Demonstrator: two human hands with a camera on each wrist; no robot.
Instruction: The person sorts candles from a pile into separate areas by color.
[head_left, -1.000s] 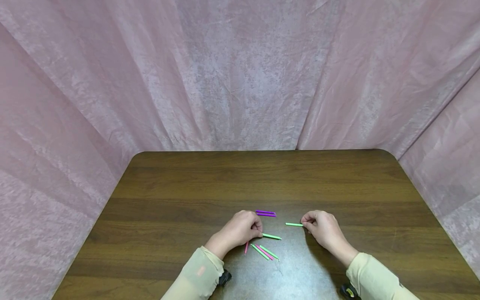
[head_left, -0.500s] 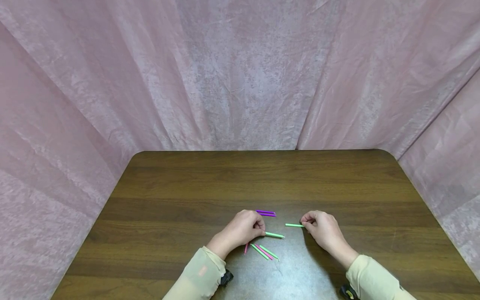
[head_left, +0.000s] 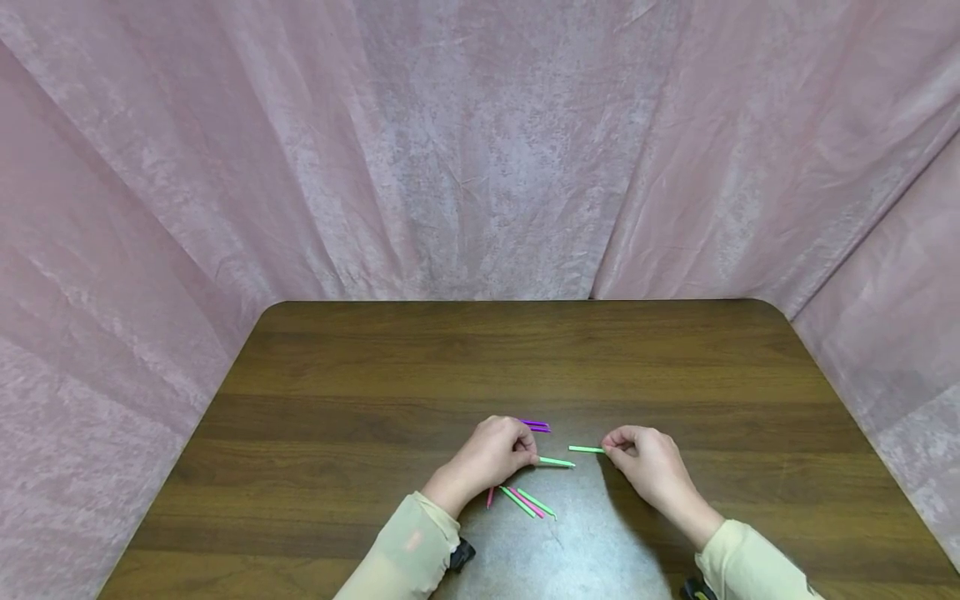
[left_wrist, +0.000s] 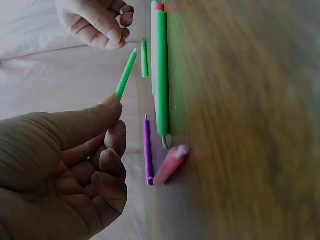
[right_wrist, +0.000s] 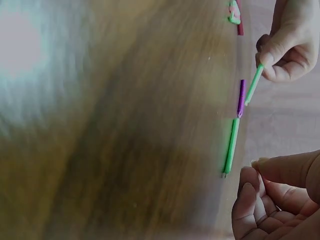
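Note:
Thin birthday candles lie on the brown table. My left hand (head_left: 491, 454) pinches one green candle (left_wrist: 126, 75) between thumb and fingertip, its wick end pointing right, raised above the table. To its right, another green candle (head_left: 585, 449) lies on the tabletop, wick toward my right hand (head_left: 651, 462). That hand hovers at the candle's end, thumb and index tips together and the other fingers curled; the right wrist view shows nothing between them. Two purple candles (head_left: 537, 426) lie side by side just beyond my left hand, which partly covers them.
Nearer me lie two green candles with a pink candle (head_left: 527, 502) between them, slanting. Another pink candle (head_left: 491, 497) sits by my left wrist, partly hidden. The wood-grain table (head_left: 360, 367) has rounded far corners, and a pink curtain (head_left: 480, 150) hangs behind it.
My left hand has moved right and slightly away from me with its green candle, bringing it close to the lying green one. My right hand has hardly moved.

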